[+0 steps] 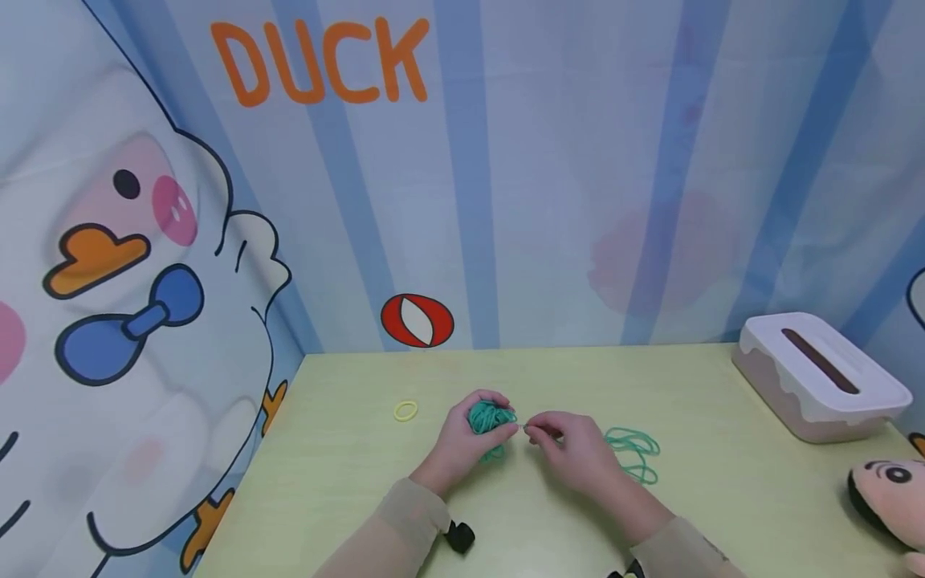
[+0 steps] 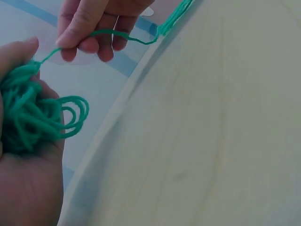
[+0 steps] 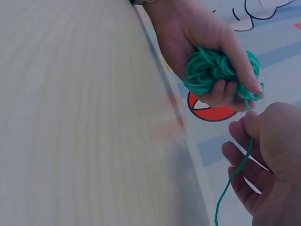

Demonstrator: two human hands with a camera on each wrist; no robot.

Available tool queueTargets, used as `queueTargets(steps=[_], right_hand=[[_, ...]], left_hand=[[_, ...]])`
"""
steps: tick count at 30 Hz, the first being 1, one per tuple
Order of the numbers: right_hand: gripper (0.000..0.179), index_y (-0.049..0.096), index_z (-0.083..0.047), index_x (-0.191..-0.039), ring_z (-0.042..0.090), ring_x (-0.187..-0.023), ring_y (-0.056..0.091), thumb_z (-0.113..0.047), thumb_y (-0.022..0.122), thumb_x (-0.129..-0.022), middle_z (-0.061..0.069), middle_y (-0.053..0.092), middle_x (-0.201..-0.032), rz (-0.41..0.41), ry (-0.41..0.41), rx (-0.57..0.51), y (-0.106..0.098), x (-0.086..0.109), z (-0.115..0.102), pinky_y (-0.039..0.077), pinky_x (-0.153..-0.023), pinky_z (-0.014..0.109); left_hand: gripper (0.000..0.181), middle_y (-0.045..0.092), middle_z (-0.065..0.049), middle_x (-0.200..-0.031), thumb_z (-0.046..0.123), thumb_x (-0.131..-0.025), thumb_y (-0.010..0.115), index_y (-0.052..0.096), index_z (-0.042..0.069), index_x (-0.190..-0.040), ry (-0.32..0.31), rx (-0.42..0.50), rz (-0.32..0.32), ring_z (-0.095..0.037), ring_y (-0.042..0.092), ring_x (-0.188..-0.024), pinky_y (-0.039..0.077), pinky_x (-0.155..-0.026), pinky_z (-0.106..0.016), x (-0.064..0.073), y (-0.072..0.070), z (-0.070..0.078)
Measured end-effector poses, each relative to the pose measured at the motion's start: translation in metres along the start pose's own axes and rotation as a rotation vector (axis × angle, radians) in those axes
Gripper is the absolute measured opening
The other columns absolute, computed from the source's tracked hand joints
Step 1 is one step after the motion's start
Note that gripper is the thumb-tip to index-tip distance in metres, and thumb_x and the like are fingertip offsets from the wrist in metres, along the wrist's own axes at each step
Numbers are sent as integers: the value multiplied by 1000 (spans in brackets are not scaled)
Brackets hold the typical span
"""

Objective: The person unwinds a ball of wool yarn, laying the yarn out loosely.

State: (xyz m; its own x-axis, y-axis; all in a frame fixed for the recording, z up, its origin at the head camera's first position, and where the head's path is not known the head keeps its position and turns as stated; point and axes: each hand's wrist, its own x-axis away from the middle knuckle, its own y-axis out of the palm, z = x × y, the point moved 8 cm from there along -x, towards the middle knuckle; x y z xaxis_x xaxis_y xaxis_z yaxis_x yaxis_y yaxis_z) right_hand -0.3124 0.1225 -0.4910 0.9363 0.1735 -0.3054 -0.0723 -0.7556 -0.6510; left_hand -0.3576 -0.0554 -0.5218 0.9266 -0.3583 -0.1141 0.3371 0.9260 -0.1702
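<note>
A loosely wound bundle of green yarn sits in my left hand, with the fingers curled round it and the thumb laid across it. Some loops of the bundle hang out past the palm in the left wrist view. Just to the right, my right hand pinches the strand between thumb and forefinger, a short way from the bundle. From that pinch the green strand trails down past the palm in the right wrist view. More loose green yarn lies in loops on the table, beyond the right wrist.
On the pale table, a yellow ring lies left of the hands. A tissue box stands at the back right, and a plush toy is at the right edge. A printed duck curtain hangs behind.
</note>
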Motion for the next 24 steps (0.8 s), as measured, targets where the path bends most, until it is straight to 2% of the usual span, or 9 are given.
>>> queueTargets(steps=[4, 11, 16, 19, 22, 24], right_hand=[[11, 83, -15, -112, 11, -92, 78, -20, 75, -106, -10, 82, -94, 53, 7, 5, -14, 4, 4, 63, -82, 32], [8, 82, -12, -109, 10, -86, 77, -14, 77, -104, -10, 82, -91, 143, -23, 20, -36, 16, 14, 60, -75, 26], [7, 82, -12, -108, 7, -83, 74, -12, 77, -103, -8, 81, -90, 199, -35, 30, -50, 23, 25, 58, -71, 25], [7, 82, -12, -108, 5, -82, 73, -12, 76, -104, -7, 81, -89, 230, -36, 53, -60, 26, 31, 59, -72, 26], [7, 83, -11, -107, 2, -82, 71, -10, 77, -103, -7, 81, -89, 272, -31, 73, -70, 30, 38, 59, -73, 27], [7, 83, -11, -107, 0, -82, 69, -9, 78, -102, -7, 81, -89, 291, -20, 83, -75, 32, 45, 58, -72, 26]], left_hand=[[37, 76, -2, -128, 28, -101, 83, 68, 14, -132, -2, 4, 1, -20, 69, -118, 58, -107, -31, 0, -1, -2], [38, 72, -7, -111, 25, -106, 75, 64, 7, -138, -52, 117, 1, -20, 73, -90, 64, -92, -32, 0, -2, -9], [40, 70, -4, -122, 33, -102, 81, 68, 13, -134, -49, 30, 27, -21, 67, -108, 59, -98, -35, 2, -4, -7], [35, 69, -4, -127, 34, -100, 83, 71, 17, -128, -45, -11, 38, -23, 61, -118, 57, -102, -37, 2, -5, -6], [24, 72, -2, -128, 32, -102, 81, 74, 21, -122, -41, -2, 32, -22, 63, -118, 57, -101, -35, 0, -5, -7], [20, 75, -1, -129, 31, -104, 78, 74, 20, -121, -37, 16, 20, -21, 67, -111, 59, -98, -32, 0, -4, -7]])
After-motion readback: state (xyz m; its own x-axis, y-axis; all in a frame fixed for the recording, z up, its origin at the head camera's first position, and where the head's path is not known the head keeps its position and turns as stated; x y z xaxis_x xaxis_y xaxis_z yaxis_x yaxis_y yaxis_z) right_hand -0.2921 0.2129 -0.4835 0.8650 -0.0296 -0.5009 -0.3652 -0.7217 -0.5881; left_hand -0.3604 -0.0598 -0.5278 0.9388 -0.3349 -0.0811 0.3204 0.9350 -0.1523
